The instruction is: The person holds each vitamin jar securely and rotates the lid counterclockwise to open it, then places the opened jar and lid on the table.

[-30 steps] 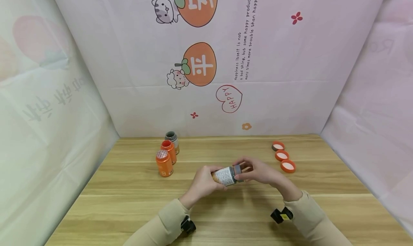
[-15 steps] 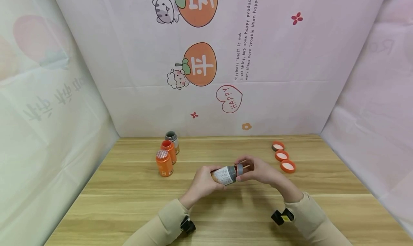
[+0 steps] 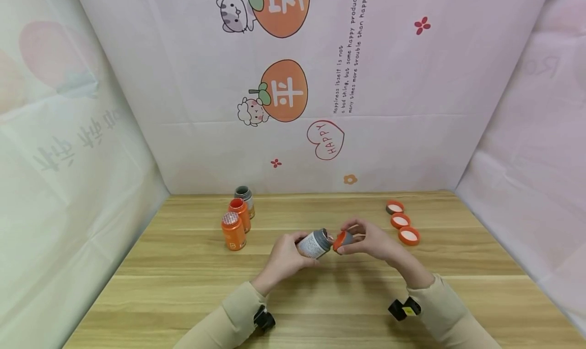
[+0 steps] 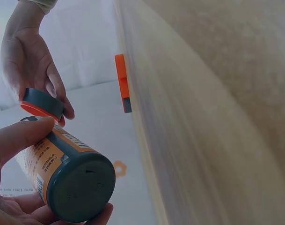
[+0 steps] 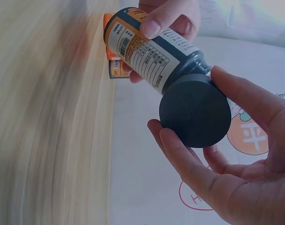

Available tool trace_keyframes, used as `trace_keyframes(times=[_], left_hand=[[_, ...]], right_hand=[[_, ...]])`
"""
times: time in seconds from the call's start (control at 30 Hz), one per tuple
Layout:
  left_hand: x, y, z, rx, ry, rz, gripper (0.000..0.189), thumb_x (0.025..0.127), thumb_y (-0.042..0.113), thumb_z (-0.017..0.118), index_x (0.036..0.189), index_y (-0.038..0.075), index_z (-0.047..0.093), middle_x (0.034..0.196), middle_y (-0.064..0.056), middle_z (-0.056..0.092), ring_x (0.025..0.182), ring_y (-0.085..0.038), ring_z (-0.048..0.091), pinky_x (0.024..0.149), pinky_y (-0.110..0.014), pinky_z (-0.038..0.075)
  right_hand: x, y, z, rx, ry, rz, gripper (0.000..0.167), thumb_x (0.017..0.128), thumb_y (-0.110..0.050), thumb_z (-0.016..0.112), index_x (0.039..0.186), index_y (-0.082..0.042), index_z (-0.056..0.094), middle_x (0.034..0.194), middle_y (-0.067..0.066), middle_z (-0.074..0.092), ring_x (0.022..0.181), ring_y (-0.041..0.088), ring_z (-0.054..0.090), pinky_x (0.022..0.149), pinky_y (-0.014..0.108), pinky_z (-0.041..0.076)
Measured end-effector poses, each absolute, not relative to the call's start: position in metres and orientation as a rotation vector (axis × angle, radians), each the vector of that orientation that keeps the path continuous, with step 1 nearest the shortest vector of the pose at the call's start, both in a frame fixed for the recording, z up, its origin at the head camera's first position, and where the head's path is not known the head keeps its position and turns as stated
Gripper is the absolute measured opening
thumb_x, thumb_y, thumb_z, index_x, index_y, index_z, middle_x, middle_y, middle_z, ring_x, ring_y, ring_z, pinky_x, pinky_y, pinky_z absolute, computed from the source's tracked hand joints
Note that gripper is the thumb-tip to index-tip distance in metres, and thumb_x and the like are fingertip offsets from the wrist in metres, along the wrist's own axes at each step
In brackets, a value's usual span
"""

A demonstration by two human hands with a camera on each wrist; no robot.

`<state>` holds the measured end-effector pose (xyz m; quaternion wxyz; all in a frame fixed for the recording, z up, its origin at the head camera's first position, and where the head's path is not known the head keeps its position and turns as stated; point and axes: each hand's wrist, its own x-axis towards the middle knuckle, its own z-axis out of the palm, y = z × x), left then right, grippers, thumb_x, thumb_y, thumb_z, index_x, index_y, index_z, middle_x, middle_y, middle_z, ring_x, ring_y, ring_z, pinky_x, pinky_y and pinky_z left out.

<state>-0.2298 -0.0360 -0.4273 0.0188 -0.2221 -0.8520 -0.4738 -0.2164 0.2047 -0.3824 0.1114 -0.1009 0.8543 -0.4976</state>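
A dark grey bottle (image 3: pixel 313 244) with a white and orange label is tilted above the table, its mouth up and to the right. My left hand (image 3: pixel 285 260) grips it round the body; its dark base faces the left wrist view. Just off the mouth, my right hand (image 3: pixel 373 241) pinches a dark grey cap (image 5: pixel 195 111) by its rim between thumb and fingers. The cap's orange inside (image 3: pixel 340 240) faces the bottle in the head view. Something shiny shows at the bottle's mouth.
At the back left stand two orange bottles (image 3: pixel 234 233) and a grey bottle (image 3: pixel 244 200), all without caps. Toward the right lie several loose caps (image 3: pixel 409 235) in a row, white linings up. A printed cloth wall (image 3: pixel 389 150) rises behind the wooden table (image 3: pixel 183 288).
The cap has come off the bottle's mouth and turned so its orange inside shows. The bottle has shifted slightly left and tipped more upright.
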Motion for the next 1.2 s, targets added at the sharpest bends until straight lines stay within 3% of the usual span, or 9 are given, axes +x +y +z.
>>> trace_keyframes(times=[0.3,1.2], left_hand=[[-0.231,-0.044,-0.428,-0.630,-2.633,-1.461,0.058,0.058,0.022,0.089,0.110,0.008,0.065,0.098,-0.004,0.069,0.085,-0.016,0.062,0.074,-0.030,0.051],[-0.235,-0.073,-0.430,-0.521,-2.632,-1.467,0.052,0.061,0.020,0.088,0.106,0.012,0.063,0.101,-0.002,0.067,0.092,-0.018,0.060,0.082,-0.039,0.050]], right_hand=[[-0.216,0.213,-0.388,-0.285,2.522,-1.456,0.061,0.078,-0.033,0.077,0.128,-0.007,0.054,0.115,0.011,0.061,0.103,0.021,0.062,0.084,0.036,0.052],[-0.217,0.239,-0.400,-0.265,2.633,-1.407,0.060,0.081,-0.036,0.074,0.130,-0.008,0.053,0.108,0.007,0.063,0.098,0.020,0.057,0.080,0.031,0.048]])
